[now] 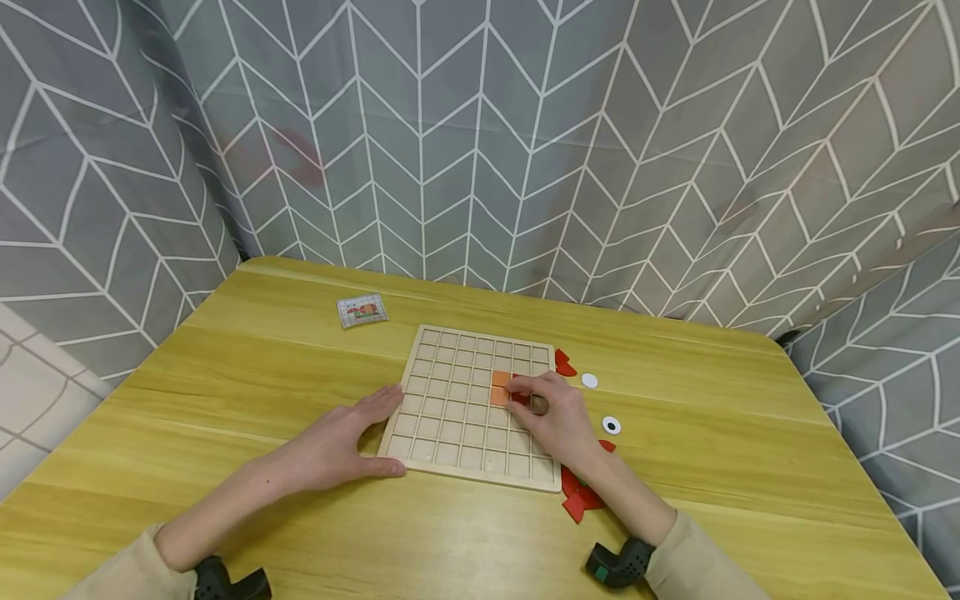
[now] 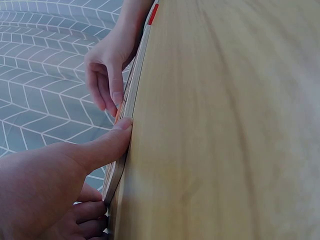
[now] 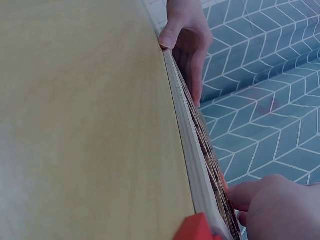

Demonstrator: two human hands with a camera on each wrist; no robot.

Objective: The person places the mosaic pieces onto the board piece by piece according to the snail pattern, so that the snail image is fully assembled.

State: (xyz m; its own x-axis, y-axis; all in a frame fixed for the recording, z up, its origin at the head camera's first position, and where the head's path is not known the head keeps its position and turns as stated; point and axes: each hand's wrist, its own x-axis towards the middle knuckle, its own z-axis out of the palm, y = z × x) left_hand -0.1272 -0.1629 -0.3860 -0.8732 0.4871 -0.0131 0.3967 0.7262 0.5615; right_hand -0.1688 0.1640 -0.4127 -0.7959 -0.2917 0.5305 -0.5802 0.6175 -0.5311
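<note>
A pale wooden grid board (image 1: 450, 408) lies on the table. My left hand (image 1: 337, 442) rests at its near left corner, thumb against the near edge and fairly straight fingers along the left side. Two orange squares (image 1: 500, 389) sit in neighbouring cells right of the middle. Beside them my right hand (image 1: 558, 417) pinches a red piece (image 1: 519, 398) between thumb and index finger, low over the cells. That piece is mostly covered by the fingers, so its shape cannot be told. In the right wrist view, the right hand (image 3: 280, 207) is close against the board's face.
Right of the board lie red pieces (image 1: 575, 505), partly under the right forearm, and more red pieces (image 1: 564, 364) farther back. A white disc (image 1: 589, 381) and an eye disc (image 1: 611, 425) are nearby. A picture card (image 1: 362, 311) lies at the back left. A curtain (image 1: 450, 167) hangs behind.
</note>
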